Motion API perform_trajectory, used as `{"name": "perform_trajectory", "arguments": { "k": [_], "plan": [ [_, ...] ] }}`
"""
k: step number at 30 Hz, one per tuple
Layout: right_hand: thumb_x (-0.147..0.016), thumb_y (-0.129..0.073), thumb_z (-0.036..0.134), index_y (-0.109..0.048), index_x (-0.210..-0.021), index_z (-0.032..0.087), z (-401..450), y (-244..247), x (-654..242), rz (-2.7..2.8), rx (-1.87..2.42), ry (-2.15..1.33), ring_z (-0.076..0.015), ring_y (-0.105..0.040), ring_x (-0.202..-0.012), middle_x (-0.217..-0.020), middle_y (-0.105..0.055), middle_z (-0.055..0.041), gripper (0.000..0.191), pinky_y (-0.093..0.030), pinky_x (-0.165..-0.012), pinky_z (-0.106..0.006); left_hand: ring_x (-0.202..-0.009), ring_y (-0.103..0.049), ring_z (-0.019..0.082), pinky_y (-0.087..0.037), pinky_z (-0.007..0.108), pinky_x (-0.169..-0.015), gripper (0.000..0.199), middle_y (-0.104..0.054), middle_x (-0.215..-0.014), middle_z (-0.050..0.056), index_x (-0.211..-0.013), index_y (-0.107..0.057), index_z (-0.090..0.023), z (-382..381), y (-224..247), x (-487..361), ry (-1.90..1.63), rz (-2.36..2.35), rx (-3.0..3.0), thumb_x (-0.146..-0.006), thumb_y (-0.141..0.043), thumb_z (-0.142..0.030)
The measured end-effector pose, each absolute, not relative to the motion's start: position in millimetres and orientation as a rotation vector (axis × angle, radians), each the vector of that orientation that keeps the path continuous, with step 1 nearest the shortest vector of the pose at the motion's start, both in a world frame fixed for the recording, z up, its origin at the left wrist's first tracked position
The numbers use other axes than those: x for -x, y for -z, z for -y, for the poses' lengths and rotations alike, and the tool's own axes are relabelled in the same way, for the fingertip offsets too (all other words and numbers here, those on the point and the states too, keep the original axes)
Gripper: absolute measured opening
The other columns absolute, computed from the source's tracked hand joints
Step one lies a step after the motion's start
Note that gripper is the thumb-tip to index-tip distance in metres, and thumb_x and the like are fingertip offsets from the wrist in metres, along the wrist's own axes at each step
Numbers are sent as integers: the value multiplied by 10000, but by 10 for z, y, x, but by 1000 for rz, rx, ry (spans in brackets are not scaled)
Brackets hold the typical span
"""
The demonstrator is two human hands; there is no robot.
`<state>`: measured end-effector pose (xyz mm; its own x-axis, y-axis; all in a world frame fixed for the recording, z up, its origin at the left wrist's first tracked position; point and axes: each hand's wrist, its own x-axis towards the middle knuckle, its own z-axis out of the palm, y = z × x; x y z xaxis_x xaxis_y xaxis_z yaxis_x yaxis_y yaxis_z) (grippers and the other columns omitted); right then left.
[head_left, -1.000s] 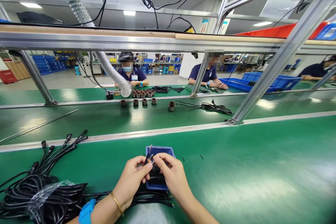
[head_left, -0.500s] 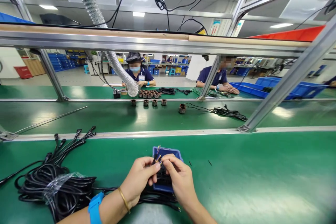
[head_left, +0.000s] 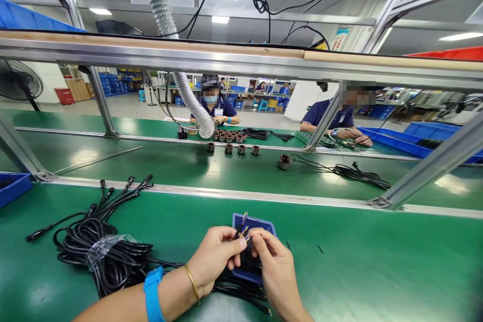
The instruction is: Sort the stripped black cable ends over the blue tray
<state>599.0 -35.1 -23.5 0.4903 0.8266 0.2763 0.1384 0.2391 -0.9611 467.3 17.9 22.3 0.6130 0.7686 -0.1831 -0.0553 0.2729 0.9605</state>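
Note:
My left hand [head_left: 217,259], a gold bangle and blue band on its wrist, pinches black cable ends [head_left: 238,231] with thin coloured wires poking up. Against these wire tips, the closed fingertips of my right hand [head_left: 277,264] grip one fine wire; the exact contact is partly hidden. Both hands are over a small blue bin [head_left: 272,225] holding small black pieces. Below the wrists lie more black cables [head_left: 245,289] with bare coloured ends. To the left sits a coiled black cable bundle [head_left: 107,254], wrapped in clear film, its connectors fanned towards the back.
Two short black bits [head_left: 320,249] lie right of the bin. Behind the metal rail stand several copper-wound stators [head_left: 284,161] and a cable coil [head_left: 352,172]. A flexible silver duct [head_left: 184,90] hangs down. Two co-workers sit opposite. A blue tray [head_left: 15,188] is at the left edge.
The view has swung left, so everything sits further right, and a fan and blue tray now show at the left. Both hands keep nearly the same pose at the wire ends.

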Motion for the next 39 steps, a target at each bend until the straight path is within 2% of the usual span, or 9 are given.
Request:
{"name": "perform_trajectory", "arguments": {
  "k": [12,17,20,24,30,35,39],
  "plan": [
    [-785,-679,532,-708,-773,178,322,307,-5966,876,1215,-685,-137,-489,-532,-625,-592,-14,355,-428,-492,-235,-457,-401,83,-264,222,-455,352,-497,-497,-30,-658,-607,-143,-165,-234,-4668,-617,-747,-1177,-657,-706,-480],
    [-821,-648,500,-705,-757,191,340,247,-5991,977,1260,-623,-141,-512,-539,-650,-617,-19,321,-452,-506,-241,-450,-404,80,-266,216,-447,345,-499,-485,-38,-657,-602,-147,-176,-217,-4670,-626,-769,-1169,-643,-725,-469],
    [-829,-653,433,-725,-758,201,358,185,-6040,1133,1304,-482,-186,-594,-637,-741,-675,-50,253,-504,-589,-277,-460,-426,87,-277,213,-447,352,-501,-496,-42,-680,-600,-152,-187,-179,-4688,-675,-802,-1169,-625,-746,-467],
    [-843,-656,336,-761,-858,232,352,146,-6113,1275,1301,-329,-235,-653,-814,-843,-730,-68,149,-523,-761,-344,-480,-460,100,-310,215,-454,337,-524,-529,-38,-695,-601,-154,-209,-122,-4718,-746,-828,-1198,-620,-760,-441],
    [-891,-603,332,-760,-873,236,319,114,-6173,1391,1294,-394,-231,-653,-790,-848,-733,-70,185,-532,-755,-361,-465,-447,92,-317,217,-458,330,-521,-509,-39,-683,-603,-150,-230,-89,-4720,-718,-823,-1219,-627,-747,-441],
    [-920,-558,278,-758,-1019,259,308,126,-6168,1486,1263,-255,-225,-646,-793,-854,-732,-64,223,-536,-729,-365,-489,-459,91,-311,213,-462,366,-516,-547,-37,-683,-609,-147,-250,-75,-4714,-742,-792,-1182,-614,-765,-471],
    [-915,-527,188,-690,-1189,291,300,138,-6199,1669,1219,-86,-229,-614,-790,-857,-733,-59,335,-523,-720,-384,-498,-443,88,-304,213,-472,375,-519,-554,-36,-726,-624,-135,-269,-66,-4714,-754,-791,-1170,-629,-757,-471]
  ]
}}
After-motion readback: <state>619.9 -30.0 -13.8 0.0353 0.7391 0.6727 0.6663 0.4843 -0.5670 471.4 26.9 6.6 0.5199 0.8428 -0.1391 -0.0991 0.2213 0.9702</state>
